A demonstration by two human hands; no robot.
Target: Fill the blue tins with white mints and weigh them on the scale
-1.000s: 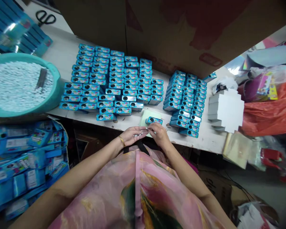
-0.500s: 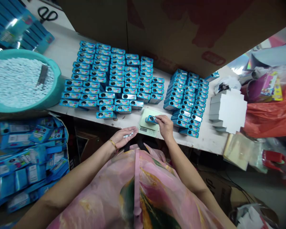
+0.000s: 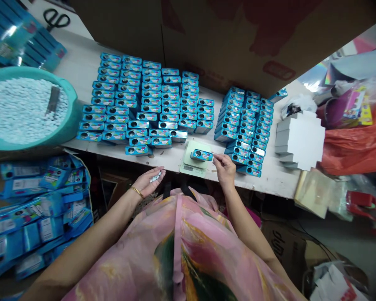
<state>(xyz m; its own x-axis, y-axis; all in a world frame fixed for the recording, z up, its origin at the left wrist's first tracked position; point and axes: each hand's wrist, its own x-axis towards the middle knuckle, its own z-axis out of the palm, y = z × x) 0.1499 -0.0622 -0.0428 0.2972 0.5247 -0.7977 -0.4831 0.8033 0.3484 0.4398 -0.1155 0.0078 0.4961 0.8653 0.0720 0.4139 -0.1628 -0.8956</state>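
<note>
My left hand (image 3: 148, 182) is turned palm up in front of the table edge, fingers loosely curled around a few small white pellets (image 3: 156, 178). On a pale green kitchen scale (image 3: 189, 166) lies one blue box (image 3: 201, 155) with a dark round opening in its top. Just right of that box is my right hand (image 3: 225, 168), thumb and forefinger slightly apart and free of it. Rows of similar blue boxes (image 3: 152, 108) stand upright left of the scale. Another block of them (image 3: 250, 125) stands to the right, some with white pellets showing on top.
A turquoise basin (image 3: 71, 100) full of white pellets, with a dark flat piece on them, stands at left. Below it is a carton of blue packets (image 3: 47, 200). Black scissors (image 3: 57, 19), a big cardboard box (image 3: 207, 42) and stacked white card (image 3: 303, 138) surround the work area.
My right hand has let go of the blue box on the scale and drawn back to the right. My left hand, with the pellets, has moved left and its fingers have curled more.
</note>
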